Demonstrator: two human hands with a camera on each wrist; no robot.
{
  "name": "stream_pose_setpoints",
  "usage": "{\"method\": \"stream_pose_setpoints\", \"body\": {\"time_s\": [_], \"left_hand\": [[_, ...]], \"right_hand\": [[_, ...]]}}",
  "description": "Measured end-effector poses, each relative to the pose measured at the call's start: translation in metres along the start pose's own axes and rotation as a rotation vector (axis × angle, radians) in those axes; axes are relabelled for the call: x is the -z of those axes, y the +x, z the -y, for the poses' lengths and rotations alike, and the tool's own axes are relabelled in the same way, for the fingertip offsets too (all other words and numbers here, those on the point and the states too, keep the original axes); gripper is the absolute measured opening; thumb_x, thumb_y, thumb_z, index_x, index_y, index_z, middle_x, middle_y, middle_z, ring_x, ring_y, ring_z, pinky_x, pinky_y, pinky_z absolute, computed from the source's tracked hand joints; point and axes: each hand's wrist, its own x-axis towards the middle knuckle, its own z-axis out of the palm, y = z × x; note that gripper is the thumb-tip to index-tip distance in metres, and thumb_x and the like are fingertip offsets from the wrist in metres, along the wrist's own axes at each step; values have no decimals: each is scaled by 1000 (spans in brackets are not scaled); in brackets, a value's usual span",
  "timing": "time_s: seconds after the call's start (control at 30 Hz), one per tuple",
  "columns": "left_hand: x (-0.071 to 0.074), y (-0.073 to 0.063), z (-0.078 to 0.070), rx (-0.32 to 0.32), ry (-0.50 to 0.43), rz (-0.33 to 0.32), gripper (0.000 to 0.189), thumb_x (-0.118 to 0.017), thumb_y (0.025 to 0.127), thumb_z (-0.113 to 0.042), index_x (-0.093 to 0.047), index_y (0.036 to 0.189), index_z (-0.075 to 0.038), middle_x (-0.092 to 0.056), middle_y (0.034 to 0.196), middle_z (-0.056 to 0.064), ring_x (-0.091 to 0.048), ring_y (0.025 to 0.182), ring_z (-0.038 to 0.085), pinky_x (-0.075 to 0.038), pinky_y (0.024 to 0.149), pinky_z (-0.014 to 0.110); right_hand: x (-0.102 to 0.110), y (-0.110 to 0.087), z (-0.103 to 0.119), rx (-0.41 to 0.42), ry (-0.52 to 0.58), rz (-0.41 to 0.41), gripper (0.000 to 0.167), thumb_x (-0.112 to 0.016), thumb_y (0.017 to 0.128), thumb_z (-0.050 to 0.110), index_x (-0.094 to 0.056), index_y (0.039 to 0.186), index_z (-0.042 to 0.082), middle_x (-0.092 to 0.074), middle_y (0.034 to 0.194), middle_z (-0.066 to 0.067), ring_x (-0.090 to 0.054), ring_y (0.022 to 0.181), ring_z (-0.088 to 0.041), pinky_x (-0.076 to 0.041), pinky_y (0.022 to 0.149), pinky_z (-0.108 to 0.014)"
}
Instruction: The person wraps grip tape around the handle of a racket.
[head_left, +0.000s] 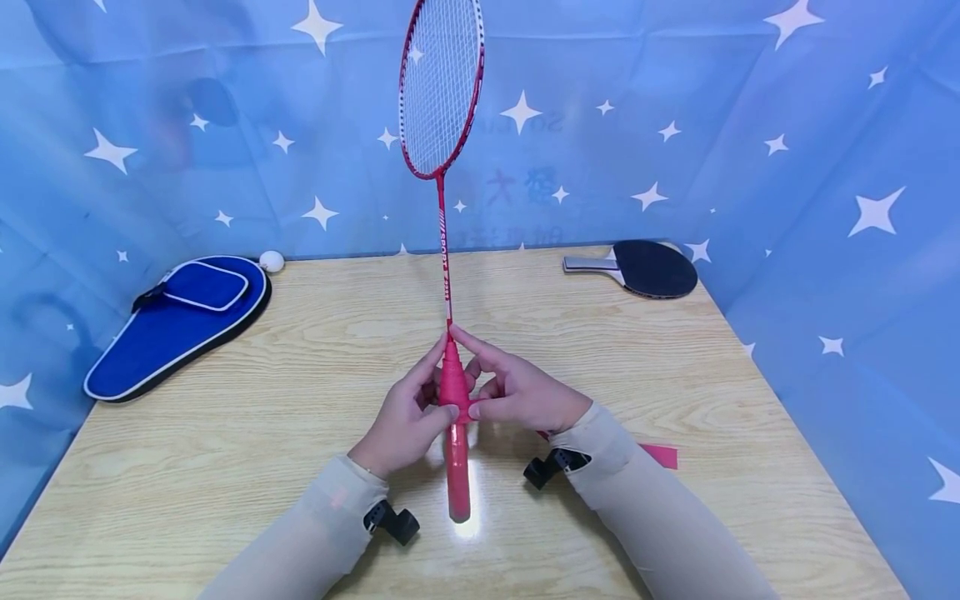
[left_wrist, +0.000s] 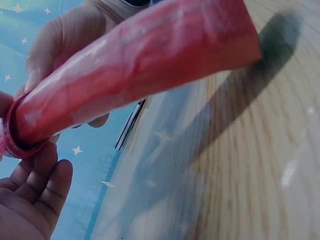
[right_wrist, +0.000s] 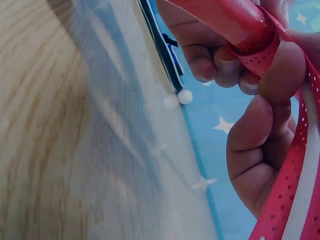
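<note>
A red and white badminton racket stands nearly upright, strings up and handle down over the table. Perforated red grip tape with a pale centre strip wraps the upper handle and cone; its loose length runs down past the right wrist. My left hand pinches the wrapped cone between thumb and fingers. From the other side my right hand pinches the tape against the handle with its thumb, index finger stretched up toward the shaft. The lower handle looks smooth and shiny in the left wrist view.
A blue paddle case lies at the left, with a white ball at its far end. A black table tennis paddle lies at the back right. The loose tape's end shows beyond the right forearm. Behind the table hangs a starry blue curtain.
</note>
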Motion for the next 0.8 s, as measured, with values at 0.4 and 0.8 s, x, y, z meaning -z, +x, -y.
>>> {"method": "stream_pose_setpoints", "body": {"time_s": [0.4, 0.8], "left_hand": [[-1, 0, -2, -31, -88, 8, 87, -50, 84, 16, -26, 162, -14, -68, 119, 25, -70, 99, 23, -59, 89, 27], [-1, -1, -4, 35, -35, -3, 87, -75, 91, -1, -30, 164, -17, -54, 130, 18, -68, 102, 28, -61, 90, 29]], "right_hand": [[-2, 2, 0, 25, -5, -9, 106, -77, 92, -2, -20, 165, 50, -58, 114, -18, -61, 78, -59, -59, 70, -27], [-3, 2, 1, 15, -69, -57, 105, -79, 91, 2, -23, 164, 52, -61, 112, -14, -62, 73, -51, -58, 66, -29]]}}
